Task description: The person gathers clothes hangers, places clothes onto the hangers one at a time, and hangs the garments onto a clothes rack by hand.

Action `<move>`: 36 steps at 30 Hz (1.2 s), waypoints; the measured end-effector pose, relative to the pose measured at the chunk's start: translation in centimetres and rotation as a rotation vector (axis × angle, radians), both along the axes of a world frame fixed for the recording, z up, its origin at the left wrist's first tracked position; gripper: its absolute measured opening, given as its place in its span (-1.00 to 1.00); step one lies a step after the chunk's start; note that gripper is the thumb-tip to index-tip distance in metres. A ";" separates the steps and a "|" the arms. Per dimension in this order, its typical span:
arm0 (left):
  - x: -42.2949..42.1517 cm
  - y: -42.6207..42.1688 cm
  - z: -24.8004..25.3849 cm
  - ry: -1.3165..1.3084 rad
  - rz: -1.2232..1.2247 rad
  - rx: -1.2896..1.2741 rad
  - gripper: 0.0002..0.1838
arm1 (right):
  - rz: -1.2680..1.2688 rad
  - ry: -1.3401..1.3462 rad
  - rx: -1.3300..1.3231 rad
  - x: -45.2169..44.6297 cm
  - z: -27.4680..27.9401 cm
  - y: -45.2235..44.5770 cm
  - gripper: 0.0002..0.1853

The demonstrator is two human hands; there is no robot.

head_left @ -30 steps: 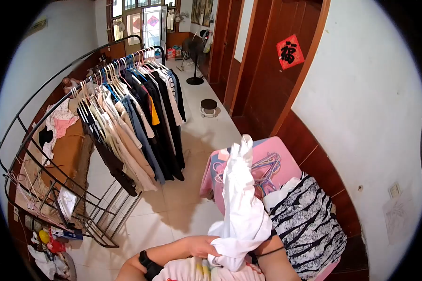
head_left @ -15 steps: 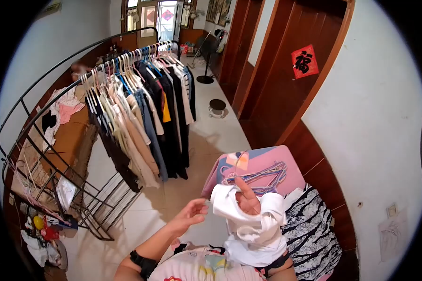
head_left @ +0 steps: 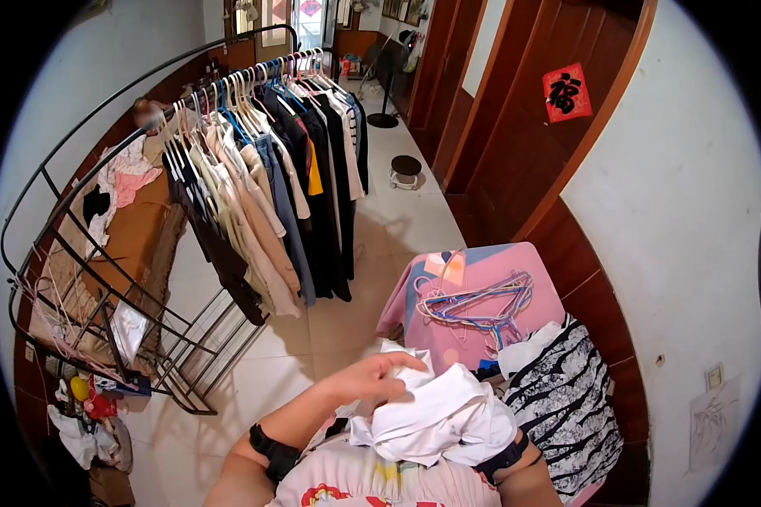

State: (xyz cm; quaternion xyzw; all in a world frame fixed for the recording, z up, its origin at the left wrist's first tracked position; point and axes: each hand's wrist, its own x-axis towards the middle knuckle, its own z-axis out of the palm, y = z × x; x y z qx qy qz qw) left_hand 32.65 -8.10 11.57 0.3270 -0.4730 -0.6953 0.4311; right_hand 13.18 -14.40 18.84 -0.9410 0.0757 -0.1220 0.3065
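Observation:
A crumpled white garment (head_left: 448, 414) is bunched in front of my body, low in the middle of the view. My left hand (head_left: 372, 378) is at its upper left edge, fingers bent against the cloth, pinching part of it. My right hand is hidden beneath the garment; only the right forearm shows at its lower right. Just beyond the cloth, several thin hangers (head_left: 482, 304) lie in a pile on a pink cover (head_left: 537, 270). A black-and-white patterned cloth (head_left: 562, 406) lies to the right of the garment.
A black metal rack (head_left: 46, 228) holds many hung clothes (head_left: 266, 186) on the left. Beyond are a small round stool (head_left: 405, 167) and a fan (head_left: 385, 118). Bags (head_left: 89, 427) sit at the lower left. A brown door (head_left: 533, 127) stands at the right.
My left hand has come from apart to the garment's edge. My right hand, visible through the garment's opening half a second ago, is now covered, and the cloth has lowered and bunched up.

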 end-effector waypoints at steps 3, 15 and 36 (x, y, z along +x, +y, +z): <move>-1.4 0.6 3.8 -0.444 0.019 -0.276 -0.47 | 0.056 -0.012 -0.156 2.8 0.0 0.3 -0.59; 2.7 3.0 2.6 0.099 0.667 -0.146 -0.92 | 0.059 -0.040 0.285 5.1 0.8 -0.9 -0.62; 0.7 3.4 -2.4 -0.848 0.477 -0.507 -0.64 | -0.271 0.022 0.331 6.3 -7.0 -2.5 -0.59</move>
